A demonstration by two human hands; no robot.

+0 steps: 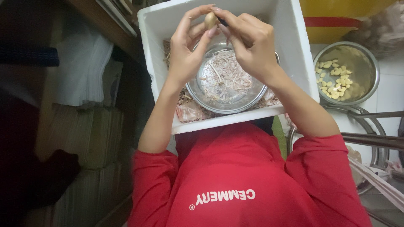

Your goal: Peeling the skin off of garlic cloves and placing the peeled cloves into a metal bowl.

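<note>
My left hand (185, 48) pinches a pale garlic clove (210, 19) between thumb and fingers, held up over a white foam box (294, 50). My right hand (250, 44) is curled against the clove and grips a small dark tool (223, 22), whose tip touches the clove. Below both hands, inside the box, a steel bowl (252, 98) holds dry garlic skins. More skins and scraps lie around the bowl on the box floor.
A second steel bowl (370, 67) with several peeled cloves stands to the right. A yellow and red container (336, 21) is behind it. A larger metal basin (378, 138) and a metal bar (374, 141) are at the right. Stacked paper and shelving fill the left.
</note>
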